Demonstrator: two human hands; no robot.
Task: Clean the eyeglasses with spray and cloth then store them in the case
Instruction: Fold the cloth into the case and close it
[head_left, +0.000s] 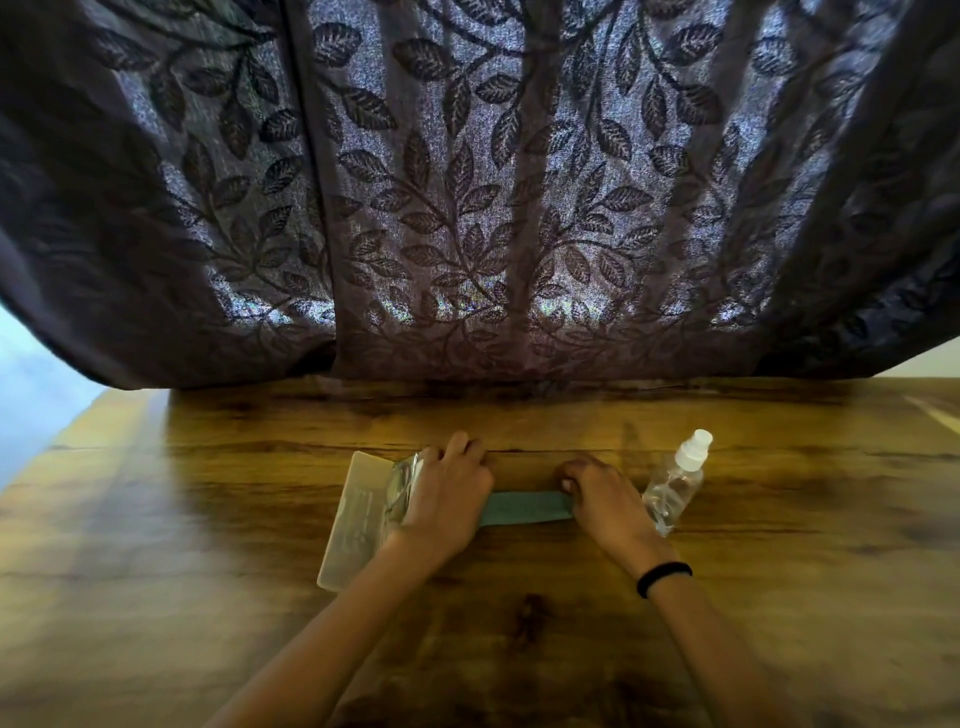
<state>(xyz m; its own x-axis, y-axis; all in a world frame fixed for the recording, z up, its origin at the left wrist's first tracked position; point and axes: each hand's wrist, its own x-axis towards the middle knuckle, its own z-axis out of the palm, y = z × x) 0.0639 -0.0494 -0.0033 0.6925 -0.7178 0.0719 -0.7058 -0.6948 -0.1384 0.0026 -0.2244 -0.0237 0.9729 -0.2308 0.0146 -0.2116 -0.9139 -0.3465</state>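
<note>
A teal cloth (524, 508) lies folded into a strip on the wooden table (208, 493). My left hand (447, 493) presses flat on its left end. My right hand (605, 496) pinches its right end, fingers curled. A translucent white case (353, 525) lies open just left of my left hand. The eyeglasses (400, 486) with a thin clear frame rest in its right side, partly hidden by my left hand. A clear spray bottle (675, 483) with a white nozzle stands tilted right beside my right hand.
A dark curtain (467, 182) with a leaf pattern hangs down to the table's far edge. The table's left edge runs diagonally at the left, with a pale floor (31, 374) beyond. A black band (664, 577) circles my right wrist.
</note>
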